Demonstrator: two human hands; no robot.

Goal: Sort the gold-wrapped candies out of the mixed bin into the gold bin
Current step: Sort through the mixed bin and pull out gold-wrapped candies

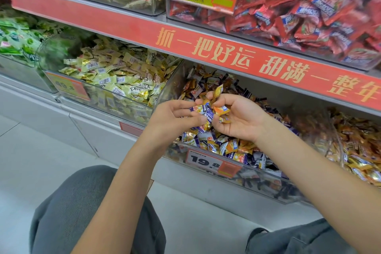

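Observation:
Both hands hover over the mixed bin (208, 163), a clear bin of gold and purple wrapped candies on the lower shelf. My right hand (237, 117) is cupped palm up and holds several candies, mostly gold-wrapped candies (220, 110), with one gold wrapper pinched at its fingertips. My left hand (175, 115) pinches a purple-and-gold candy (208, 114) lying in that handful. The gold bin (354, 150), full of gold and orange wrappers, stands to the right of the mixed bin.
A clear bin of pale yellow candies (123, 80) stands to the left, and green packets (16, 41) lie further left. A red shelf strip (206, 47) overhangs the bins, with red candy (309, 12) above. My knees (92, 212) are below, over a pale floor.

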